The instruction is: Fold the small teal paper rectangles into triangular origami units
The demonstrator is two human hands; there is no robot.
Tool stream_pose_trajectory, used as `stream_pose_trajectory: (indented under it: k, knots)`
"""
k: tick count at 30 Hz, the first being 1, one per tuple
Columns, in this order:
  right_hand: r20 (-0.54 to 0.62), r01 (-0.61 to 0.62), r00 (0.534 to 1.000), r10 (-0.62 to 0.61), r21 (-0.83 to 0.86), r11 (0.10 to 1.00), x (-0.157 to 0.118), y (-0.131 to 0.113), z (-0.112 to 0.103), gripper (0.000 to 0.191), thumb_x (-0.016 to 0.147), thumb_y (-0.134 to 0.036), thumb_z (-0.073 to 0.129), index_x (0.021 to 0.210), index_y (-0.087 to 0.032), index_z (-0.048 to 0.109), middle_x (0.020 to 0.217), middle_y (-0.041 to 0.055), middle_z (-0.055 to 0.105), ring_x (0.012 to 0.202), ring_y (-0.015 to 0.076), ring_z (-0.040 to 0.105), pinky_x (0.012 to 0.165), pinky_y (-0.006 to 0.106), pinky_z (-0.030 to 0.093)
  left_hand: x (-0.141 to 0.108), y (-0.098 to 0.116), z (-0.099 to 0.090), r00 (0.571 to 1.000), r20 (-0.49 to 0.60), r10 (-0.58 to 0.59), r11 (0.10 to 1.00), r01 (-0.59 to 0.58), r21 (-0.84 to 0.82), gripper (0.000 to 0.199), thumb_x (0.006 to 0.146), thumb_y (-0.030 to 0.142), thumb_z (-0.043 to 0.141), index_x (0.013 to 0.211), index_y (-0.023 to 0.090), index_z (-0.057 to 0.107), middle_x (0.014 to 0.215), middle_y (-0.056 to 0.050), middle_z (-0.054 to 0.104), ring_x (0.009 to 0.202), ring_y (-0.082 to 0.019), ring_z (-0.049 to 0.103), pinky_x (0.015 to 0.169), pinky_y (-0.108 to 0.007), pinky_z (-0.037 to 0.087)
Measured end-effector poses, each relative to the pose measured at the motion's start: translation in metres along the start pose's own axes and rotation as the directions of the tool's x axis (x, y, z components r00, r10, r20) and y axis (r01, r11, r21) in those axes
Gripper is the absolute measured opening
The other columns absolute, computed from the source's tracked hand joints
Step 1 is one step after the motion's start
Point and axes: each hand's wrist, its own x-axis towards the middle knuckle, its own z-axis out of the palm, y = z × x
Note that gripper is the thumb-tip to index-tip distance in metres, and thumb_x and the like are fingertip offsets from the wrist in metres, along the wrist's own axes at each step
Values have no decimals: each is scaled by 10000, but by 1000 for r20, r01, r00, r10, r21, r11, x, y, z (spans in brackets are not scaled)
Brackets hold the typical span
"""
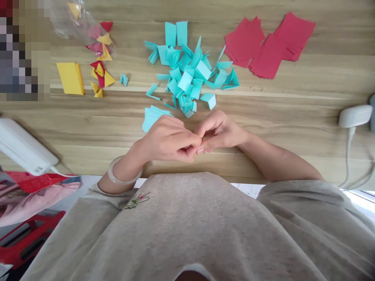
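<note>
Close to the table's front edge, the fingertips of my left hand (171,137) and my right hand (221,132) meet. Both are closed in a pinch, and whatever lies between them is hidden. Just behind my left hand is a small stack of flat light-blue paper slips (152,117), partly covered by it. A loose heap of folded turquoise paper pieces (184,74) spreads beyond both hands. One small folded blue piece (124,79) sits apart to the left of the heap.
Red paper slips (246,41) lie at the back right. At the left are a yellow paper stack (70,78), folded yellow and red pieces (101,74) and a clear plastic bag (67,19). A white power strip (27,146) and a white charger (355,116) flank the table.
</note>
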Motion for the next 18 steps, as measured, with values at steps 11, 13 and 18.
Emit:
stream_pose_trajectory:
  k: [11, 13, 18]
  knots:
    - [169, -45, 984, 61, -99, 994, 0, 4, 4, 272, 806, -351, 683, 777, -82, 658, 612, -19, 621, 512, 23, 508, 486, 137, 408, 4, -2, -1, 993, -108, -38, 999, 41, 32, 213, 792, 137, 537, 603, 223, 493, 424, 89, 456, 407, -68, 360, 453, -225, 346]
    - [147, -45, 987, 59, -95, 994, 1, 4, 6, 279, 806, -358, 683, 755, -86, 644, 592, -29, 603, 498, 19, 502, 485, 136, 411, 3, -6, -2, 982, -172, -71, 997, 76, 20, 184, 794, 149, 541, 631, 230, 512, 422, 91, 438, 413, -70, 368, 460, -220, 360]
    - [-2, 9, 1000, -9, -5, 1000, 1, 4, 1, 268, 751, -347, 734, 750, -100, 632, 600, -35, 607, 495, 25, 540, 459, 123, 442, 0, -8, -3, 991, -131, -29, 993, 14, -119, 111, 819, 211, 553, 722, 241, 599, 451, 74, 505, 408, -66, 428, 459, -225, 367]
